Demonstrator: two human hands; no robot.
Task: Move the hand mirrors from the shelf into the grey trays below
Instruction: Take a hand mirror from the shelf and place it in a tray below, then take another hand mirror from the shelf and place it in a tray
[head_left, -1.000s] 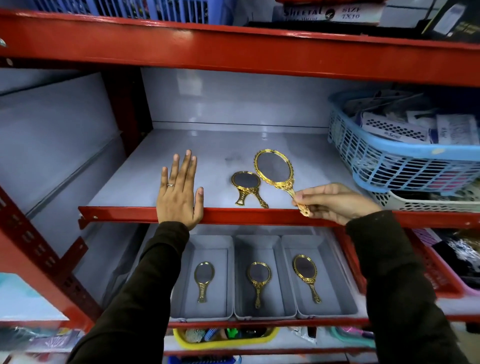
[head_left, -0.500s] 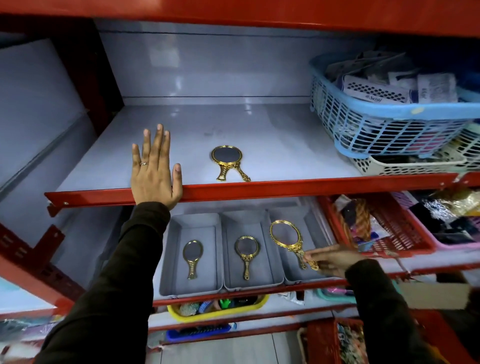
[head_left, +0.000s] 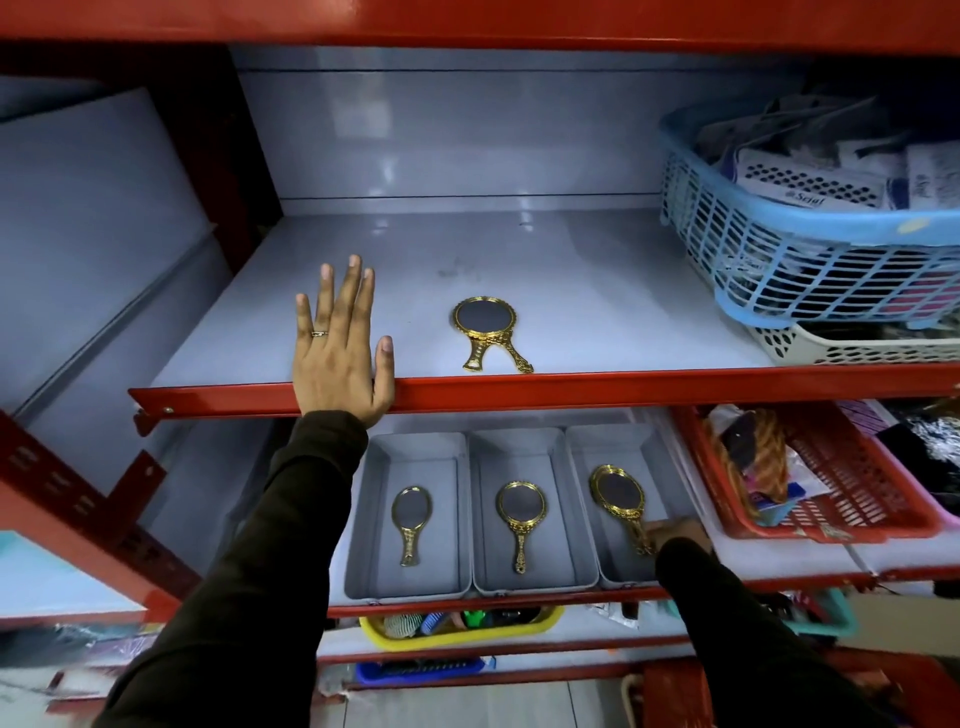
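Note:
One gold-framed hand mirror (head_left: 485, 330) lies on the grey shelf (head_left: 597, 312) near its red front edge. Below stand three grey trays side by side. The left tray (head_left: 376, 519) holds a small gold mirror (head_left: 410, 522), the middle tray (head_left: 480, 519) another (head_left: 520, 519). My right hand (head_left: 675, 532) pinches the handle of a larger gold mirror (head_left: 618, 496) low inside the right tray (head_left: 582, 452); I cannot tell if another mirror lies under it. My left hand (head_left: 340, 343) rests flat, fingers spread, on the shelf's front edge, left of the lone mirror.
A blue lattice basket (head_left: 810, 244) full of packets sits on a white basket (head_left: 852, 345) at the shelf's right. A red basket (head_left: 831, 478) with goods stands right of the trays. A yellow tray (head_left: 462, 626) of small items is on the level below.
My right hand carried the large mirror off the shelf and down into the right tray. The left hand stayed on the shelf edge. My view dropped lower.

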